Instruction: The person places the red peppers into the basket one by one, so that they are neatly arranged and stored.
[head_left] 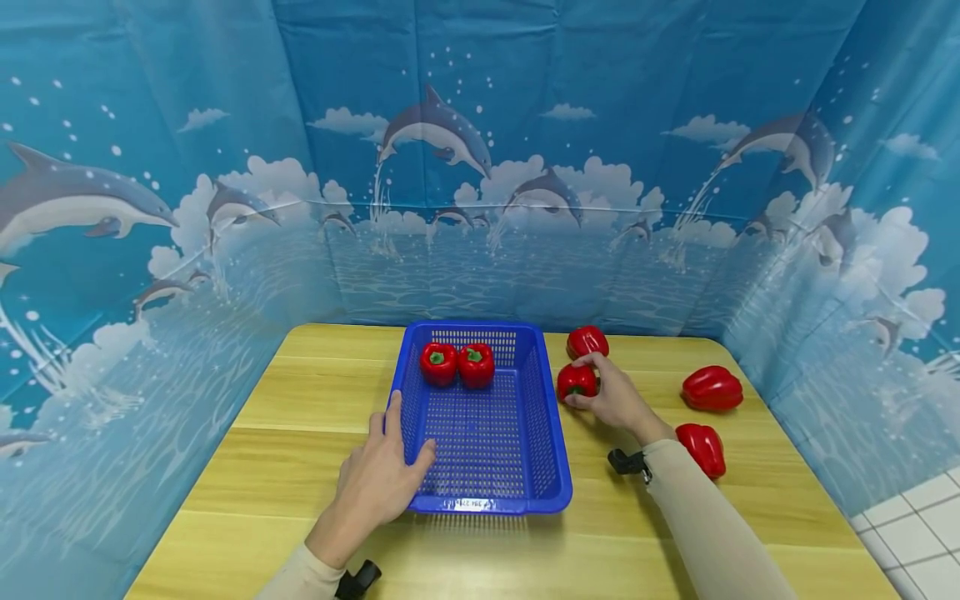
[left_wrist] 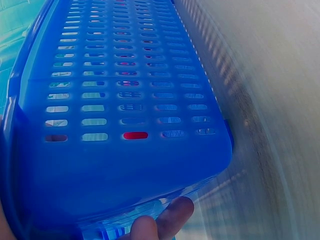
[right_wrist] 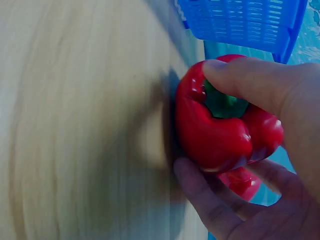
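My right hand (head_left: pixel 617 400) holds a red bell pepper (head_left: pixel 576 382) just right of the blue basket (head_left: pixel 558 467). In the right wrist view the thumb lies by the pepper's green stem (right_wrist: pixel 224 102), with fingers on the opposite side. My left hand (head_left: pixel 382 479) grips the basket's left side, thumb over the rim and fingers along the outside. Two fingertips (left_wrist: pixel 175 215) show at the end of the slotted wall (left_wrist: pixel 125 170) in the left wrist view. Inside the basket, at its far end, two red bell peppers (head_left: pixel 438 364) stand side by side, green stems showing.
Another red bell pepper (head_left: pixel 588 342) lies just behind the held one. Farther right are one bell pepper (head_left: pixel 712 388) near the table's right edge and another (head_left: pixel 703 450) beside my right forearm. A dolphin-print curtain (head_left: pixel 480 250) hangs behind the wooden table (head_left: pixel 300 400).
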